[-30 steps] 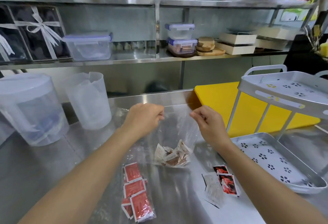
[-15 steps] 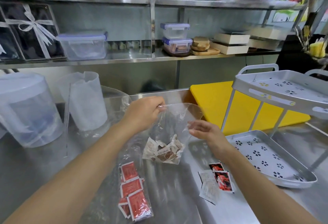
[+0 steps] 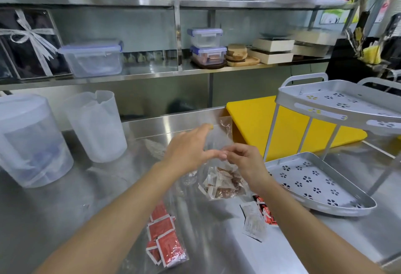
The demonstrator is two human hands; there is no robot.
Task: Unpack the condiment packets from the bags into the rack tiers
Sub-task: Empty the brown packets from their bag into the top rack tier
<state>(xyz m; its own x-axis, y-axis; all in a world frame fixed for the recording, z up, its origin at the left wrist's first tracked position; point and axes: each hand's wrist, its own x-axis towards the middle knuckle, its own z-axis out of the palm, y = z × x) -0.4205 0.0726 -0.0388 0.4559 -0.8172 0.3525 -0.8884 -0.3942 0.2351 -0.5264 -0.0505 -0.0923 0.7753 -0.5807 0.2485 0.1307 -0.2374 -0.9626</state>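
Hands (image 3: 217,156) now together, crinkly bag (image 3: 219,178).

rack upper tier (image 3: 338,102): cut by right edge | left hand (image 3: 186,150): motion-blurred | bagged packets (image 3: 223,183): print unreadable

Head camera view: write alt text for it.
Both hands, left hand and right hand, work at the mouth of a clear bag of brown packets above a steel counter. An empty two-tier rack stands right; red packets lie nearer.
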